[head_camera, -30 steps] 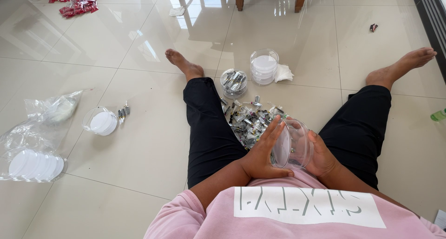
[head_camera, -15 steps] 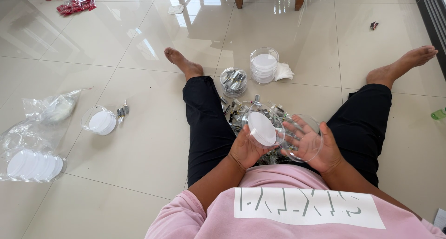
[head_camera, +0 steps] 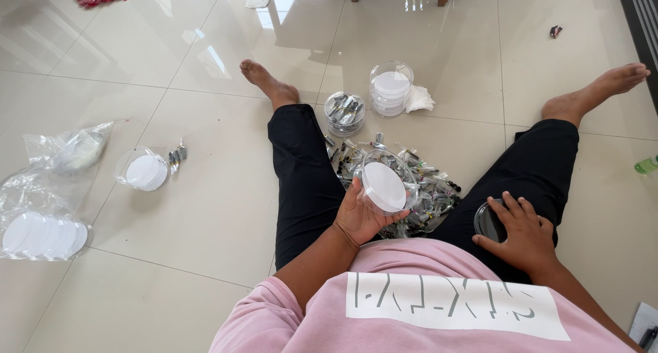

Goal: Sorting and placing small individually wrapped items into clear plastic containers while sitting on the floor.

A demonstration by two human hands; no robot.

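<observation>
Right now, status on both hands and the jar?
Left hand grips clear round jar, white base toward camera. Right hand flat on lid on right thigh. Pile of small silver pieces on floor between legs, nothing blocking.

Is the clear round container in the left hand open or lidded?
Open: the container has no lid, and the right hand presses the lid on the thigh.

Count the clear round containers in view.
4: one in the left hand at, one filled and one between the feet, one far left. The bag may hide more.
</observation>
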